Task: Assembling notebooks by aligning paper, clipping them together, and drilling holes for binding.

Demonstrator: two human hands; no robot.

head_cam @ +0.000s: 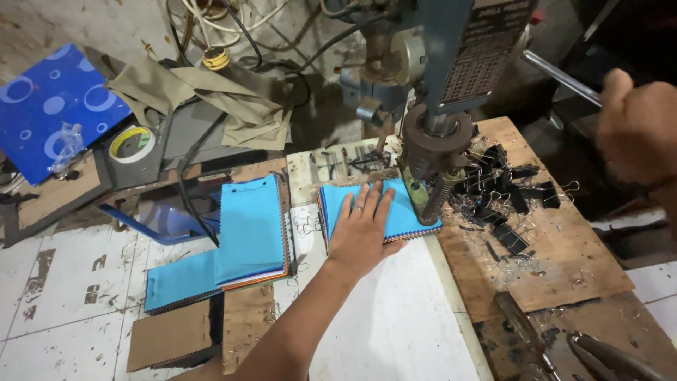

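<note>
The left hand (361, 227) lies flat, fingers spread, on a blue fabric swatch stack (395, 212) on the bench (395, 317) — just beside the drill press head (436, 152). The right hand (638, 127) closes its grip around the press's metal lever (560, 79). Black binder clips (504, 194) are heaped beyond the press.

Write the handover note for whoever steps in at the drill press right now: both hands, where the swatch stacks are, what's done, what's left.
Left hand: flat, fingers spread, pressing the blue swatch stack down on the white board, its right edge under the drill head.
Right hand: closed on the metal feed lever.
Other swatch stacks lie left of the board; binder clips are piled on the wooden board to the right.
Done: stack is placed under the bit.
Left: whether the hole is through cannot be told; check before lifting the stack.
</note>
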